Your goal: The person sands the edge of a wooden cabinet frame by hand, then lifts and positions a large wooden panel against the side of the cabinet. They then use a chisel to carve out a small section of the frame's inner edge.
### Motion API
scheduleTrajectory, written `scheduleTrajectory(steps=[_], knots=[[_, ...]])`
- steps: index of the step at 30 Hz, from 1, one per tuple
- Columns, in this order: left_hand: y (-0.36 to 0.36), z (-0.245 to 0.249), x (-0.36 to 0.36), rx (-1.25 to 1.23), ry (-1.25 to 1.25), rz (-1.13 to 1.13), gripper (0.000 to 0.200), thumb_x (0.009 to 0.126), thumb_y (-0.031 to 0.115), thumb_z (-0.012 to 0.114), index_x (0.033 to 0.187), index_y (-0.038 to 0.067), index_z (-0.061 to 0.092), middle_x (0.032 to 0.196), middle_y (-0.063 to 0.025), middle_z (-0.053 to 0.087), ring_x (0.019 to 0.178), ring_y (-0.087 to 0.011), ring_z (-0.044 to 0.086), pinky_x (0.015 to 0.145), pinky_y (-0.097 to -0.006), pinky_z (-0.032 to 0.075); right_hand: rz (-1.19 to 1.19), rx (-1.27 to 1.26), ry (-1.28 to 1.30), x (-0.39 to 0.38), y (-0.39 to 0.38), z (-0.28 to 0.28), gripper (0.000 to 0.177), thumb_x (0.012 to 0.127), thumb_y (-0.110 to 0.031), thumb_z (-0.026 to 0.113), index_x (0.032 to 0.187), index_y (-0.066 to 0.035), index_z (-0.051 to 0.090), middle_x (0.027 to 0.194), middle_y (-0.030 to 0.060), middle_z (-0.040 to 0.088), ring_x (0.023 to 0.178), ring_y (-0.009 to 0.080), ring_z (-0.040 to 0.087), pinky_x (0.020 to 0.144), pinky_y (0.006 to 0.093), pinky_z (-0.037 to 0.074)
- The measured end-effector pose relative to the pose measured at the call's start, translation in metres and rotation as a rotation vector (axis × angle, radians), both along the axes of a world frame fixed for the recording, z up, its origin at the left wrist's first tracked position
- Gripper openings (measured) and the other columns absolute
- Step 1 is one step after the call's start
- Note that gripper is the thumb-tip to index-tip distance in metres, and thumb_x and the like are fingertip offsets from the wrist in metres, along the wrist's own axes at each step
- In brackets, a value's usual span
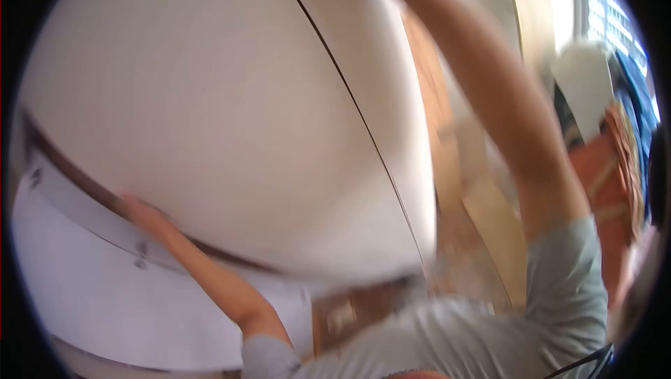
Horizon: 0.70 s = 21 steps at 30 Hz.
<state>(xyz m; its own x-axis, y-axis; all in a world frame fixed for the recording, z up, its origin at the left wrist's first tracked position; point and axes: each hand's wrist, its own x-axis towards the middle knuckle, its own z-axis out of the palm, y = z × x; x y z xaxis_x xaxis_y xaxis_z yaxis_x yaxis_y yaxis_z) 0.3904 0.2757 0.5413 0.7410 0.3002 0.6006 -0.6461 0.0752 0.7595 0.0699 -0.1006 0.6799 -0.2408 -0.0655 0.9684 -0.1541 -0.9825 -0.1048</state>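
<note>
A large off-white panel (210,99), crossed by a thin dark seam (356,103), fills most of the view and leans at a slant close to my body. My left hand (147,215) is at its lower left edge, closed against the dark-edged rim (91,185); motion smears the fingers. Below that edge lies a pale white board (140,309) with small dark fittings (142,253) along it. My right arm (496,78) reaches up over the panel's right side. At the top border my right hand is mostly cut off and blurred, so its fingers do not show.
To the right stand light wooden boards (489,218) and a pale upright panel (528,9). A reddish-orange item (604,190) and blue cloth (632,106) are piled beside a whitish rounded piece (583,82). A bright window (615,12) is at the upper right.
</note>
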Motion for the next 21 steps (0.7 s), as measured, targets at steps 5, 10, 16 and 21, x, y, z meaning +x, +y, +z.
scheduleTrajectory(steps=[5,10,16,21], knots=[[0.005,-0.005,0.022,-0.112,-0.138,-0.151,0.072,0.111,0.058,0.06,0.131,-0.01,0.072,0.122,-0.0149,0.076,0.107,-0.0227,0.068,0.097,-0.0375,0.054,0.172,0.143,0.142,-0.034,0.022,0.016,0.137,0.07,-0.077,0.089,0.164,0.003,0.029,0.155,0.0314,0.045,0.141,0.0514,0.05,0.11,0.0603,0.05],[0.008,-0.008,0.055,-0.038,-0.101,-0.094,0.071,0.112,0.058,0.058,0.11,-0.011,0.075,0.1,-0.0098,0.075,0.09,-0.0181,0.065,0.084,-0.0346,0.053,0.223,0.273,0.235,-0.04,0.03,0.021,0.144,0.074,-0.076,0.087,0.171,0.003,0.017,0.17,0.0316,0.029,0.152,0.052,0.038,0.121,0.0601,0.04],[0.007,-0.005,0.033,0.017,-0.21,-0.065,0.073,0.112,0.058,0.058,0.094,-0.012,0.069,0.085,-0.0025,0.067,0.08,-0.013,0.055,0.077,-0.0323,0.049,0.194,0.267,0.231,-0.043,0.03,0.021,0.143,0.074,-0.076,0.087,0.171,0.003,0.018,0.172,0.0288,0.028,0.152,0.0515,0.039,0.121,0.0591,0.041],[0.007,-0.003,0.027,0.002,-0.141,-0.091,0.074,0.112,0.059,0.059,0.1,-0.013,0.072,0.086,-0.0035,0.068,0.082,-0.0123,0.058,0.079,-0.0326,0.05,0.16,0.269,0.224,-0.039,0.029,0.019,0.142,0.075,-0.077,0.086,0.171,0.003,0.018,0.171,0.0284,0.029,0.153,0.0509,0.038,0.122,0.0589,0.041]])
